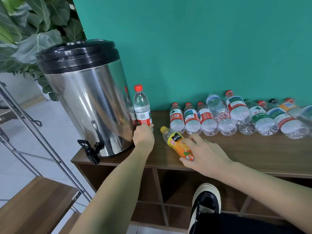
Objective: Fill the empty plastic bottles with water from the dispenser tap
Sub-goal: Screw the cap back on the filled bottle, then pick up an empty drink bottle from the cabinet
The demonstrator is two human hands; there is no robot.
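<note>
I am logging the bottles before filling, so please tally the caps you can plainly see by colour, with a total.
Red caps: 7, including the upright water bottle
Yellow cap: 1
Black cap: 1
Total: 9. Other caps in the pile are hidden or too unclear.

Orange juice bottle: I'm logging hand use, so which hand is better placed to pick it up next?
Right. The right hand already lies over the orange juice bottle, fingers touching it, while the left hand grips the upright water bottle beside the dispenser.
</note>
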